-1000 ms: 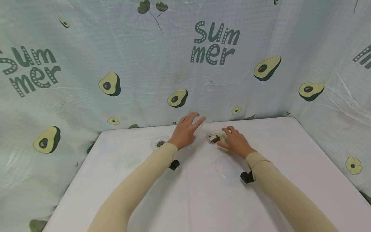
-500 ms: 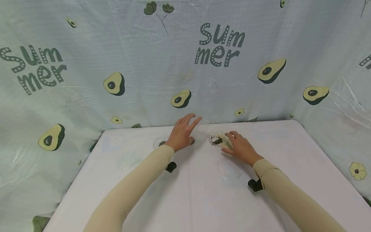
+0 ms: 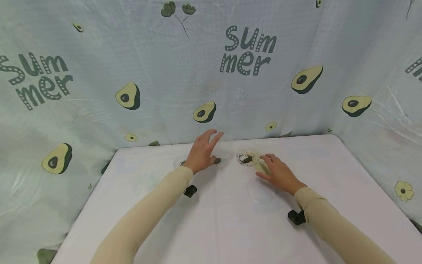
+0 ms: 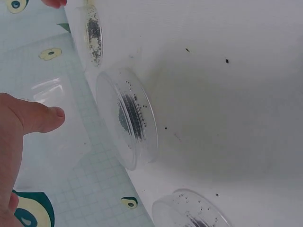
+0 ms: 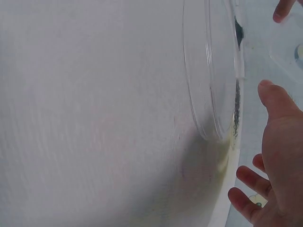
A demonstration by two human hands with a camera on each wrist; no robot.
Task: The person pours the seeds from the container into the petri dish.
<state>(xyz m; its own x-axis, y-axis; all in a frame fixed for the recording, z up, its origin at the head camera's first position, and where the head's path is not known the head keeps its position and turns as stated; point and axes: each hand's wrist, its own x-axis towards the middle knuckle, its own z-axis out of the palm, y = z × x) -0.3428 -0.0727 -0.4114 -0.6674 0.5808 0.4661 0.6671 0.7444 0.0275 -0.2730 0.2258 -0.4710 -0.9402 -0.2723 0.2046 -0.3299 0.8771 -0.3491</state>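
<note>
My left hand (image 3: 202, 152) hovers over the back of the table and holds a clear, bag-like piece of plastic (image 4: 61, 151); its thumb overlaps the plastic, while the exact grip is hidden. Just below that thumb stands a clear petri dish (image 4: 128, 118) holding a dark heap of small grains. The right hand (image 3: 277, 174) has loosely spread fingers and holds nothing. To its left lies another petri dish (image 3: 246, 157), with dark grains heaped and scattered inside. A clear round lid (image 3: 260, 191) rests on the table in front of this dish.
A third petri dish (image 3: 179, 162) with dark grains is partly covered by the left hand. A few stray specks (image 4: 227, 61) lie on the white table (image 3: 230, 227). Behind the table hangs a printed curtain (image 3: 158, 77). Black wrist devices (image 3: 296, 217) hang below both cuffs.
The right hand has drawn back from the right dish, toward the right and nearer. My left hand has shifted left with the plastic, uncovering more of the middle dish.
</note>
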